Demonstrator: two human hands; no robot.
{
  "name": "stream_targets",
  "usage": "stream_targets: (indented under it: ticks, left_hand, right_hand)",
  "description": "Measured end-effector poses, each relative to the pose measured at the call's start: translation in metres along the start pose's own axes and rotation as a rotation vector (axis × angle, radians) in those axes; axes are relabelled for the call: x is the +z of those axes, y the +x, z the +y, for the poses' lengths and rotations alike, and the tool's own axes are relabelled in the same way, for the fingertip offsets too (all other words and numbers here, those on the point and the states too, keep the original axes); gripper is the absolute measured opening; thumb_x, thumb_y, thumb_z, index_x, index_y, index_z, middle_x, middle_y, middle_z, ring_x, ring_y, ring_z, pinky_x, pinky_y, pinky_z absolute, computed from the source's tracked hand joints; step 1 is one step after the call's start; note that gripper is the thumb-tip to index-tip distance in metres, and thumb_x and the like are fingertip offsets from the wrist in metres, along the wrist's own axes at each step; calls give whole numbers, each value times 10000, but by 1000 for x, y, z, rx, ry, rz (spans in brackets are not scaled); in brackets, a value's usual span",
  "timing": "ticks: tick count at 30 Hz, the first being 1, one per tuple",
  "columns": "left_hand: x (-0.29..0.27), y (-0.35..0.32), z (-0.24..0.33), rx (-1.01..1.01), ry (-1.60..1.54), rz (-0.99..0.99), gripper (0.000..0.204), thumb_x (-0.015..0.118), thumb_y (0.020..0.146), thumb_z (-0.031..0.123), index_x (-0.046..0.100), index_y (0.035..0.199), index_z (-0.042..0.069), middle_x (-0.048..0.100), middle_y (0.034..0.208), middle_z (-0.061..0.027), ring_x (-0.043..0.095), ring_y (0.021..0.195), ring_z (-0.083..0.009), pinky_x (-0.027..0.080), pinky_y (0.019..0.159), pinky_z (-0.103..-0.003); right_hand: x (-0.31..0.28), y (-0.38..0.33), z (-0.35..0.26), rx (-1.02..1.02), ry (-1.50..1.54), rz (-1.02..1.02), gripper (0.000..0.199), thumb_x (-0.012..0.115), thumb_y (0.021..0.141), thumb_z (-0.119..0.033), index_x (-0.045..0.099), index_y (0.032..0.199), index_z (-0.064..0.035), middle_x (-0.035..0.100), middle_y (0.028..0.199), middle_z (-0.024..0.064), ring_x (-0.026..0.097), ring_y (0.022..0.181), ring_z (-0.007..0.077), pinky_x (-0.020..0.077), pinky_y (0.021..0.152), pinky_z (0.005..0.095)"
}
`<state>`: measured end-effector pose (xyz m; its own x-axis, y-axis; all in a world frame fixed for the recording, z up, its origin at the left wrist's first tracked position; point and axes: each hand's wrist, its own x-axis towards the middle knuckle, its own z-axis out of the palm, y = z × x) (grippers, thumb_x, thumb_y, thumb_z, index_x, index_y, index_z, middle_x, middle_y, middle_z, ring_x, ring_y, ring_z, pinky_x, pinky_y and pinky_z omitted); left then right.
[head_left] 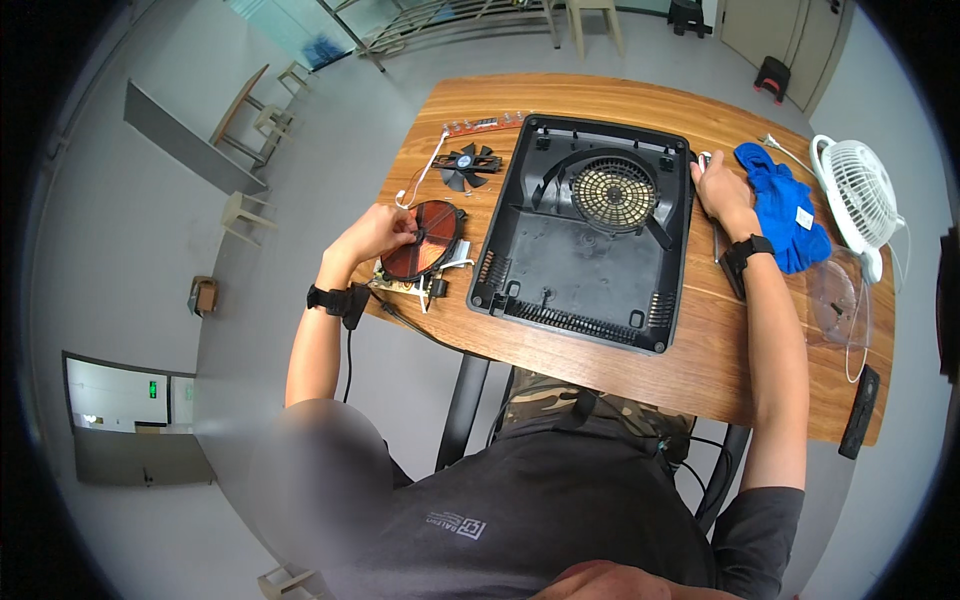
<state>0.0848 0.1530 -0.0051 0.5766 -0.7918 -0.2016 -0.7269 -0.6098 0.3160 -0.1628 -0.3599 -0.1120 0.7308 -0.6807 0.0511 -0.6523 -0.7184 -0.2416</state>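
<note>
My left hand [378, 232] has its fingertips drawn together at the middle of a round, copper-red induction coil [437, 240]. The coil lies over a circuit board [408, 283] at the table's left edge. My right hand [722, 190] is closed round a screwdriver [716, 243]; its thin shaft shows below the palm and its end pokes out past the fingers. Between the hands lies a black induction cooker housing [575, 275], open side up, with a round mesh grille [613, 194]. A black fan [467, 167] sits just beyond the coil.
Behind the fan lies a narrow red circuit strip [487, 125] with a white wire. To the right are a blue cloth [780, 210], a white desk fan [857, 190], a clear plastic bowl [838, 300] and a black bar-shaped object [859, 412] near the table's [600, 372] corner.
</note>
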Motion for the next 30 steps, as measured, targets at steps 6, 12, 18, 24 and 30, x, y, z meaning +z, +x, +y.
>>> stream_targets:
  ticks: [6,12,18,24,30]
  left_hand:
    - [-7,-3,1,-24,-48,16,202,782,832,77,716,985,-37,739,844,-127,714,780,-216,573,743,-341]
    - [-6,-2,-7,15,-66,28,201,778,832,58,719,995,-44,739,842,-134,719,767,-206,580,733,-332]
    - [1,-2,-16,93,-43,42,180,764,839,38,725,1000,-30,736,838,-134,713,743,-210,572,701,-340]
    - [0,0,-15,35,-19,-15,196,760,825,66,722,995,-24,712,946,-157,691,879,-312,550,798,-385]
    - [-2,3,-10,151,46,-19,180,750,831,55,708,984,-30,687,915,-161,659,856,-329,528,791,-403]
  right_hand:
    - [-9,-5,-7,19,-14,-29,522,424,1041,-487,436,1219,3,693,1074,315,675,1018,479,526,880,553]
    - [-9,-4,-6,28,-9,-37,517,425,1041,-482,433,1221,3,692,1085,314,675,1014,482,524,881,555]
    - [-11,-5,-7,20,-7,-37,523,422,1041,-482,429,1225,7,690,1084,322,674,1016,485,524,879,552]
    - [-6,-2,-5,17,-9,-30,539,419,1038,-493,428,1233,10,693,1075,321,673,1023,482,523,887,550]
    - [-8,-4,-6,23,-8,-37,532,418,1039,-495,431,1229,1,694,1074,318,673,1028,478,522,890,550]
